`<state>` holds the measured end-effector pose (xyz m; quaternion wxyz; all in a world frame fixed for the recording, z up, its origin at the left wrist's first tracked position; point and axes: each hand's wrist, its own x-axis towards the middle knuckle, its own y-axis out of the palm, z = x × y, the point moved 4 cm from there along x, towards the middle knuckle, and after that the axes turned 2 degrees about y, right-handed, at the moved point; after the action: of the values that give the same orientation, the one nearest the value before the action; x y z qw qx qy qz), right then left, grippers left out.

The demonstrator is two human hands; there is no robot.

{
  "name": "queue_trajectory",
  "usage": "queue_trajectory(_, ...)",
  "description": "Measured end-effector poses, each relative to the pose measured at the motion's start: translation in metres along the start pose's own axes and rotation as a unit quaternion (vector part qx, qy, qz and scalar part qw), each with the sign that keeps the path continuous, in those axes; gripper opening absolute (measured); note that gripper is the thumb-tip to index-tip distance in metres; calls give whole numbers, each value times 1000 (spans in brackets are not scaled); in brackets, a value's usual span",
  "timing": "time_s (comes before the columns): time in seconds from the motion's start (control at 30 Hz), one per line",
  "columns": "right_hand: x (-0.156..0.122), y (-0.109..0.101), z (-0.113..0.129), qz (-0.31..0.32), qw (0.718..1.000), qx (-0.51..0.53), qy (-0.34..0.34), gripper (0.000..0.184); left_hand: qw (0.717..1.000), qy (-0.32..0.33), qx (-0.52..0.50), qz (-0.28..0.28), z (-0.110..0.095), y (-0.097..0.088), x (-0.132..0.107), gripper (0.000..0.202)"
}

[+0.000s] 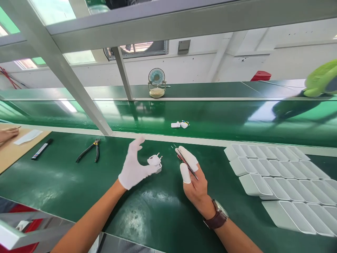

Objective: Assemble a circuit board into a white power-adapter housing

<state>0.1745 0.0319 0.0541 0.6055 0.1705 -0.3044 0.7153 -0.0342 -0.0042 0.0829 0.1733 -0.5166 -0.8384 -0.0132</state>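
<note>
My left hand point(135, 167), in a white glove, is open with thumb and fingers spread apart. By its thumb tip is a white plug adapter point(154, 160) with two metal prongs pointing up; whether the thumb touches it I cannot tell. White cots cover the thumb and some fingers of my right hand point(193, 175). That hand is closed round a pair of dark tweezers point(187, 163), whose thin tips point up and left over the green bench point(131, 214).
Pliers point(91, 150) and a marker-like tube point(42, 149) lie left. White bins point(252, 184) stand in rows at right. Beyond the bench edge, small white parts point(180, 124) sit on the green belt point(210, 121). A slanted post point(76, 84) rises left; another person's hand point(9, 134) shows far left.
</note>
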Motion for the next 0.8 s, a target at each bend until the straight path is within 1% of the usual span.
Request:
queue_trajectory(0.03,-2,0,5,14,998,-29,-53,53,999,18,13,-42,-12,-8,-2,68)
queue_trajectory(0.07,-5,1,11,33,992,-57,-106,59,998,16,27,-51,-23,-11,-7,45)
queue_trajectory(0.1,-8,2,17,54,983,-81,-156,63,999,-7,34,-18,-30,-10,-13,26)
queue_trajectory(0.13,-11,5,22,79,972,-98,-198,65,997,-44,28,50,-34,-4,-21,14)
queue_trajectory(0.17,-14,8,28,102,962,-109,-229,64,988,-86,3,131,-36,5,-31,13)
queue_trajectory(0.2,-16,11,32,124,953,-118,-250,63,971,-125,-33,199,-36,12,-42,17)
queue_trajectory(0.23,-18,15,35,141,946,-126,-263,61,956,-153,-73,241,-36,18,-50,21)
queue_trajectory(0.27,-19,19,37,150,942,-134,-269,62,946,-169,-110,253,-34,20,-55,26)
queue_trajectory(0.3,-20,22,38,150,941,-141,-268,65,945,-174,-138,240,-31,18,-55,30)
queue_trajectory(0.33,-20,24,37,143,943,-148,-261,70,951,-170,-154,208,-26,11,-50,33)
queue_trajectory(0.37,-20,26,35,133,947,-156,-247,76,961,-159,-156,167,-20,-1,-42,34)
queue_trajectory(0.4,-19,27,31,123,952,-164,-227,80,972,-142,-141,120,-13,-17,-30,35)
queue_trajectory(0.43,-18,27,26,114,957,-171,-204,81,984,-128,-106,70,-5,-39,-16,35)
queue_trajectory(0.47,-18,27,22,106,961,-176,-184,80,993,-109,-36,19,3,-65,-1,35)
queue_trajectory(0.5,-17,27,17,101,964,-180,-169,78,993,-95,62,-27,12,-94,14,35)
queue_trajectory(0.53,-17,27,13,95,966,-182,-159,75,977,-96,177,-73,20,-125,28,36)
queue_trajectory(0.57,-18,27,10,92,967,-183,-154,73,944,-109,288,-119,27,-156,40,36)
queue_trajectory(0.6,-18,27,8,90,967,-184,-152,72,925,-118,330,-147,35,-184,51,35)
queue_trajectory(0.67,-18,29,5,94,966,-188,-153,69,903,-140,370,-166,51,-230,66,34)
queue_trajectory(0.7,-18,30,4,97,965,-191,-154,68,893,-152,388,-171,58,-248,71,31)
queue_trajectory(0.73,-18,31,3,96,964,-193,-155,68,886,-163,401,-170,66,-261,74,29)
queue_trajectory(0.8,-17,33,0,94,964,-195,-153,66,875,-178,421,-160,80,-278,75,26)
